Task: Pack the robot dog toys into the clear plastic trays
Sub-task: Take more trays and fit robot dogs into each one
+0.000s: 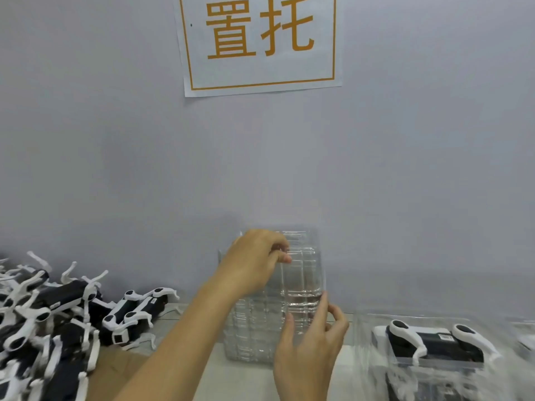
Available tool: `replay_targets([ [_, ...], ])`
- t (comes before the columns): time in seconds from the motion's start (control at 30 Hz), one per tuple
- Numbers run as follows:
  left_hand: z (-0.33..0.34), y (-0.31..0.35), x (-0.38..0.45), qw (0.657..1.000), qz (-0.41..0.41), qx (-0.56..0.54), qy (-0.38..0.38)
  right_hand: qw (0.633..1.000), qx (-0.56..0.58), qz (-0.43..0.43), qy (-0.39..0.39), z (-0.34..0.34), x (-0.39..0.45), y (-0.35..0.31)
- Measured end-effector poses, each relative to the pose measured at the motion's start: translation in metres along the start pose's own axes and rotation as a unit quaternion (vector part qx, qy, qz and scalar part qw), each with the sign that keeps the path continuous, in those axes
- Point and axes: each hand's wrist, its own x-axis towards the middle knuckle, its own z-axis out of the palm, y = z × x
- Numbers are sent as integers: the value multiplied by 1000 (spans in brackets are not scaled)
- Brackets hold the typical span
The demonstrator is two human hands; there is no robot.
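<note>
A tall stack of clear plastic trays stands against the wall at the centre of the table. My left hand curls over the top of the stack and pinches the edge of the uppermost clear tray, which is lifted and tilted. My right hand pinches that tray's lower right corner between thumb and fingers. Several black-and-white robot dog toys lie heaped at the left. One robot dog toy sits inside a clear tray at the right.
A grey wall rises right behind the stack, with a paper sign bearing orange characters. Another packed tray shows partly at the right edge. A brown cardboard surface lies under the toy heap.
</note>
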Motion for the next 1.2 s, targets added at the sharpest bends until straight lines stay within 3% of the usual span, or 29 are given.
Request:
replay_targets([
  [0.23,-15,6,17,997,-25,-65,29,999,-30,-25,-1,-3,3,2],
  [0.37,-33,14,21,990,-26,-86,110,999,-33,-29,-9,-4,2,3],
  [0.53,-66,32,6,957,13,-60,283,1000,-13,-17,-21,-5,1,1],
  [0.73,-85,24,-75,934,-20,3,357,995,69,-70,33,-14,-2,-19],
  [0.83,-68,13,-117,937,-68,-10,341,986,126,-109,28,-23,-1,-29],
  [0.93,-55,4,-143,955,-100,-33,276,982,140,-131,2,-31,-4,-34],
  [1.2,-92,17,-174,986,-104,-45,123,970,186,-156,-29,-62,-12,-44],
])
